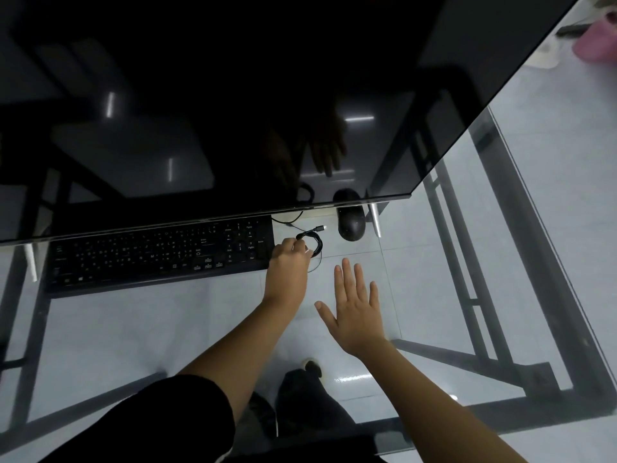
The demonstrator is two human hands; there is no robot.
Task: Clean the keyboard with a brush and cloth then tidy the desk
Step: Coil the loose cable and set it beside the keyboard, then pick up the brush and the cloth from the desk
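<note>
Left hand pinches cable; kbd top hidden under monitor.

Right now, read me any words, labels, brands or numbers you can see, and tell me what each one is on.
On the keyboard: white key legends, too small and blurred to read.
On the monitor: dark screen, no brand or label visible.
On the cable and mouse: no markings visible.

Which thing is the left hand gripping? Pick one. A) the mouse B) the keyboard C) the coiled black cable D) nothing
C: the left hand pinches the coiled black cable, which lies between the keyboard and the mouse.
</note>
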